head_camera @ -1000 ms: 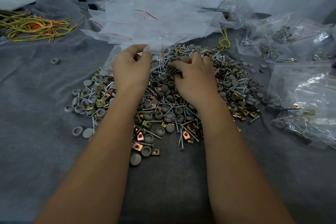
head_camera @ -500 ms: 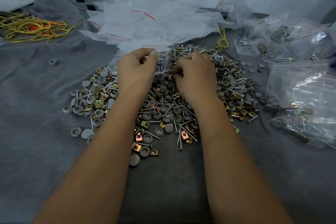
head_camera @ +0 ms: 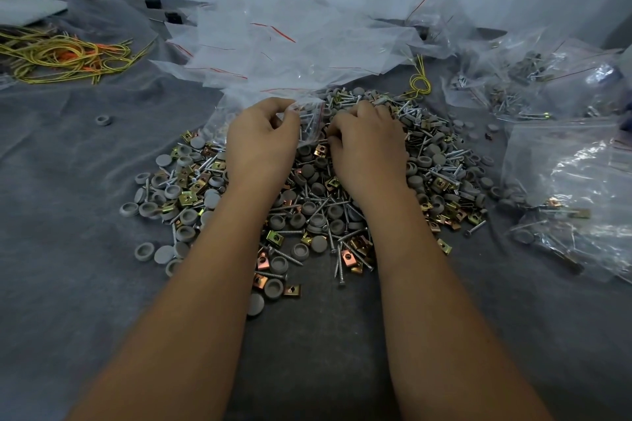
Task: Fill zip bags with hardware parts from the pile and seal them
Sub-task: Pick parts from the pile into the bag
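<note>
A pile of hardware parts (head_camera: 318,208), made of grey caps, screws and brass clips, lies on the grey cloth in the middle. My left hand (head_camera: 261,138) pinches the mouth of a clear zip bag (head_camera: 309,120) with a red seal line; screws show inside it. My right hand (head_camera: 367,143) rests curled on the pile just right of the bag's mouth, fingers closed over parts I cannot make out.
A heap of empty zip bags (head_camera: 290,48) lies behind the pile. Filled bags (head_camera: 533,79) sit at the back right and a large one (head_camera: 578,188) at the right. Yellow and orange ties (head_camera: 65,56) lie at the far left. One stray cap (head_camera: 102,120) sits apart.
Both hands have drawn slightly closer together. The left hand has lifted the bag's mouth off the pile, and the right hand's fingers have curled tighter beside it.
</note>
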{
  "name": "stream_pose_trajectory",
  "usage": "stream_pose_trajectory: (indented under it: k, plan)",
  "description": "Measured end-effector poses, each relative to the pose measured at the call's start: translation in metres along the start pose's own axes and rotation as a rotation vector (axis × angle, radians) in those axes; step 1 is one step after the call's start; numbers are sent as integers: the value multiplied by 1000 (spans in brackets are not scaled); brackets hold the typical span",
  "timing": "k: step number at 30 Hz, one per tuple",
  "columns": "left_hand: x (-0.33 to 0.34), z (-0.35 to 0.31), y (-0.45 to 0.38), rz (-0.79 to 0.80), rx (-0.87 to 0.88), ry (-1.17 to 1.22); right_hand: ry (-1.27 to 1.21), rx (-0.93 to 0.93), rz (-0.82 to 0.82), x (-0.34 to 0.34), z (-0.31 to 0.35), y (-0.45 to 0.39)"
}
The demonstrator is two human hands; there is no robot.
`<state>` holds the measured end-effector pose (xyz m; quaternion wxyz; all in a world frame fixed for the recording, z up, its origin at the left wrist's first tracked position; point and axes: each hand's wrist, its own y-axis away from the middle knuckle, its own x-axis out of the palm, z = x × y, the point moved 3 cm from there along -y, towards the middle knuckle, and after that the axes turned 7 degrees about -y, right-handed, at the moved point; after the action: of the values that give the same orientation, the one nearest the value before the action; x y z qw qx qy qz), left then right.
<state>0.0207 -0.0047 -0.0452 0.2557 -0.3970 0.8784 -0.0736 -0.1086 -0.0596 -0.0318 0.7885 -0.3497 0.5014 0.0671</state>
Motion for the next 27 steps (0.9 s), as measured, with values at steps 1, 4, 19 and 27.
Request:
stream_pose_trajectory:
  k: [1,4,19,27]
  plan:
    - [0,0,0,0,-2,-3,-14,8,-11,-1,0,-1]
    - [0,0,1,-5,-11,-6,-111,45,-59,-5,-2,-3]
    - [-7,-9,6,-37,3,-41,-666,80,-219,-14,12,1]
    - [-10,-17,11,-56,57,26,-609,-21,-179,-5,26,3]
